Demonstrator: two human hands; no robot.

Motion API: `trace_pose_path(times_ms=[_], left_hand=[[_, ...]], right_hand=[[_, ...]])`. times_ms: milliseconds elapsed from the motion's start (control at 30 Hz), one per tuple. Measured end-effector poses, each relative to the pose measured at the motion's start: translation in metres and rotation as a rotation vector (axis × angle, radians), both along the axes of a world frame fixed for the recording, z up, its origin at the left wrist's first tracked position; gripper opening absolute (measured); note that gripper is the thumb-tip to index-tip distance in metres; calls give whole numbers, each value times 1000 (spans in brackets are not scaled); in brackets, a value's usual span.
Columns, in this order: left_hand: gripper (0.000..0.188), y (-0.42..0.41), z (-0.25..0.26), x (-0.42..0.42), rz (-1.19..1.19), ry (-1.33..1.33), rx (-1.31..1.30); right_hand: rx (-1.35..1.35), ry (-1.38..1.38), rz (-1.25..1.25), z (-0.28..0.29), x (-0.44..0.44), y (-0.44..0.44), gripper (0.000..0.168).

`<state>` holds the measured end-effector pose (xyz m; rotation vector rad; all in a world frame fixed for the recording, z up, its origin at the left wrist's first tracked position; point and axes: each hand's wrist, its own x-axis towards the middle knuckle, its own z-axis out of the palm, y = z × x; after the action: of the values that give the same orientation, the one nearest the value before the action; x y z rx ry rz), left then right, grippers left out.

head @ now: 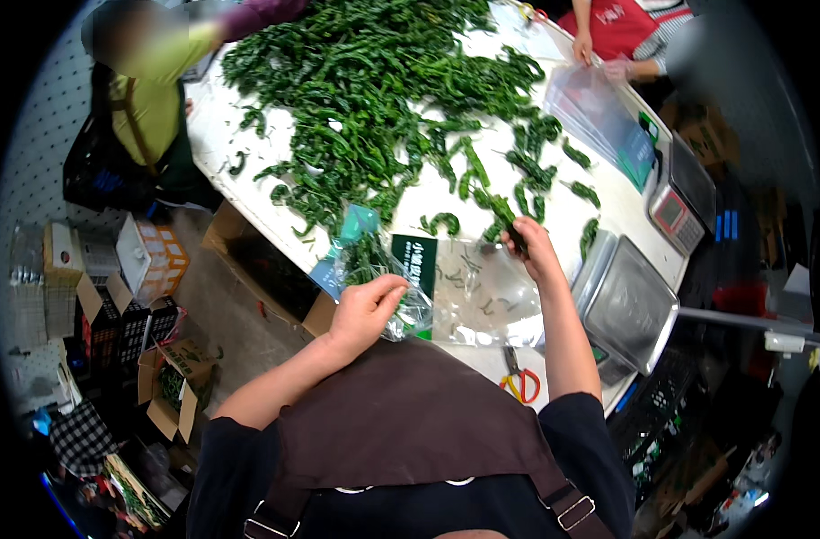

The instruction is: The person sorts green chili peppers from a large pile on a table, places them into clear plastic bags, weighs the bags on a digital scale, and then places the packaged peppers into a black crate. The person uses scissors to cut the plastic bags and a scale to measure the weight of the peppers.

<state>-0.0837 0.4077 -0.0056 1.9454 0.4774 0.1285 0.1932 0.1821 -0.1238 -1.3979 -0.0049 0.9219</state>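
Note:
My left hand (pixel 369 306) grips the edge of a transparent plastic bag (pixel 410 306) with several green peppers (pixel 362 259) inside. Wrinkled green pepper (pixel 515 236) shows between the fingers and thumb of my right hand (pixel 535 248); whether it is one or more I cannot tell. Between my hands lies a flat stack of transparent printed bags (pixel 484 296) with a dark green panel (pixel 413 259). A large heap of long green peppers (pixel 356 94) spreads over the white table (pixel 248 182) ahead of me, with loose ones near my right hand.
Red-and-yellow-handled scissors (pixel 521 384) lie before my apron. To the right are a scale with a steel pan (pixel 632 303) and another scale (pixel 679 209). Persons stand at far left (pixel 137 114) and far right (pixel 612 30), the latter by more bags (pixel 598 121). Cardboard boxes (pixel 248 263) stand left of the table.

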Motion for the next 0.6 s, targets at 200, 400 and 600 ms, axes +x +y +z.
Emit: trace_pose_path(times_ms=[200, 400, 600], left_hand=[[16, 3, -7, -4, -14, -37, 47], [16, 3, -9, -13, -11, -19, 50], [18, 4, -15, -20, -12, -50, 86]], right_hand=[[118, -168, -457, 18, -34, 36, 17], [145, -596, -97, 90, -108, 142, 23], [314, -554, 694, 130, -152, 209, 69]])
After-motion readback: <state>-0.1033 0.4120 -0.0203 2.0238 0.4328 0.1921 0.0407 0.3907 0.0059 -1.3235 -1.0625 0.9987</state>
